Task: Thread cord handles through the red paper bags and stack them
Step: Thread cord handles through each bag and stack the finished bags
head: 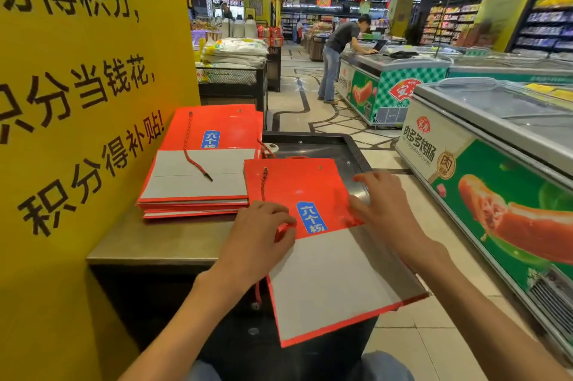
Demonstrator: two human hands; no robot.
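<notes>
Filling the left side of the view, a big yellow sign board with black characters [77, 101] stands behind a grey metal counter [161, 241], with a white and green chest freezer [483, 194] across the aisle on the right. On the counter against the board lies a stack of flat red paper bags with grey folded bases [198, 176], a loose red twisted cord [187, 145] trailing over the top one. Just beside the stack, a single flat red paper bag with a blue label [310, 194] lies tilted, its grey base overhanging the counter's near edge. Both forearms reach forward over it. The left hand [257, 238] rests palm down at the bag's left edge, fingers curled and pinching the red paper beside the label. The right hand [381, 204] hovers over the bag's right side, its fingers spread and lightly bent, tips touching the paper. A second red cord [264, 177] hangs from the bag's upper left hole.
</notes>
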